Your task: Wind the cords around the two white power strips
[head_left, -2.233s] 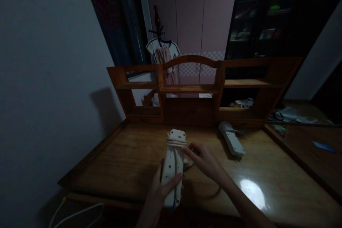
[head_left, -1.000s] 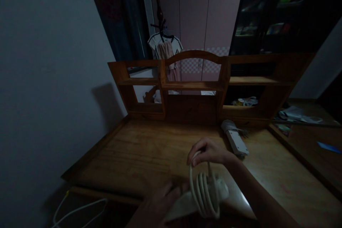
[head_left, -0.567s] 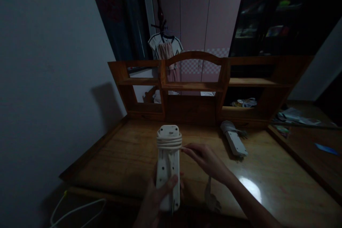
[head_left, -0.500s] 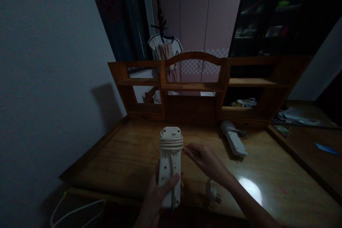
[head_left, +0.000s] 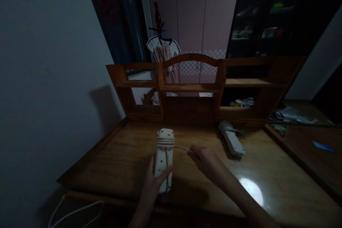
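Observation:
A white power strip (head_left: 160, 162) is held upright above the desk, its back with small screw holes facing me. My left hand (head_left: 157, 180) is closed round its lower half, thumb across the back. Several turns of white power cord (head_left: 165, 141) wrap its upper end. From these turns a stretch of cord runs right into my right hand (head_left: 201, 155), whose fingers are pinched on it. A second white power strip (head_left: 233, 141), with its cord wound about one end, lies on the desk further right.
The wooden desk (head_left: 120, 156) carries a shelf unit (head_left: 190, 87) along its back edge. A wall (head_left: 53, 78) bounds the left side. A loose white cable (head_left: 80, 208) hangs at the lower left. To the right are papers or plastic bags (head_left: 291, 114) and a blue packet (head_left: 322, 146).
My right hand has drawn away to the right, so more cord shows between it and the strip. The held strip has shifted slightly left. The plug below my right hand is out of sight.

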A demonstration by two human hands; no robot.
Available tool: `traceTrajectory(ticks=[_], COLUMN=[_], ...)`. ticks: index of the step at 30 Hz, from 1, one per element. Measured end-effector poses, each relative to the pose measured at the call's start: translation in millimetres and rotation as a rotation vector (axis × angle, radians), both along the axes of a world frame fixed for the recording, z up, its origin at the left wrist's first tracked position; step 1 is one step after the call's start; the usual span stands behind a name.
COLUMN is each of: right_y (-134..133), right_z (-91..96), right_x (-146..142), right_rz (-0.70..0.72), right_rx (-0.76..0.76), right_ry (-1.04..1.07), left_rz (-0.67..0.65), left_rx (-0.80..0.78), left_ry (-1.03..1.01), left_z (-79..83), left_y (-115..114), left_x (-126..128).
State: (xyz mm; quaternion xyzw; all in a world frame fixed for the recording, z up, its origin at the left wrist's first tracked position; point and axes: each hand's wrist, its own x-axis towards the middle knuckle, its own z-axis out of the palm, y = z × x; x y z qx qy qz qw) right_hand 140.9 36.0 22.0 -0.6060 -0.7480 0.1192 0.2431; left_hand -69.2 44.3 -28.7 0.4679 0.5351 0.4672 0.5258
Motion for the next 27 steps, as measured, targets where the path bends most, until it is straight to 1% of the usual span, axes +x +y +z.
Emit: traceTrajectory(ticks=[2, 5, 10, 13, 17, 19, 21, 24, 27], right_y=[-3, -10, -28, -37, -41, -40, -38, -37, -38], right_z=[-0.3, 3.5, 14.2, 18.2, 18.6, 17.4, 16.3, 17.1, 19.3], right_x=[0, -3, -9, -13, -14, -14, -14, -13, -14], right_rz=[0.020, 0.090, 0.237, 0.285, 0.288, 0.289, 0.246, 0.143, 0.064], right_rx=[0.013, 0.099, 0.226, 0.269, 0.276, 0.271, 0.263, 0.242, 0.247], right_ry=[-0.124, -0.301, -0.500, -0.538, -0.535, -0.541, -0.521, -0.450, -0.429], left_rz=[-0.014, -0.060, -0.078, -0.094, -0.074, -0.075, -0.068, -0.051, -0.098], left_rx=[0.063, 0.136, 0.087, 0.071, 0.151, 0.164, 0.166, 0.185, 0.198], left_ry=[0.017, 0.050, 0.126, 0.163, 0.250, 0.279, 0.321, 0.372, 0.425], left_z=[1.9, -0.3, -9.9, -9.1, -3.7, -2.7, -3.5, -5.2, -2.8], left_y=[0, -1, -3, -7, -12, -14, -17, -23, -31], left_x=[0, 1, 4, 6, 7, 7, 7, 9, 14])
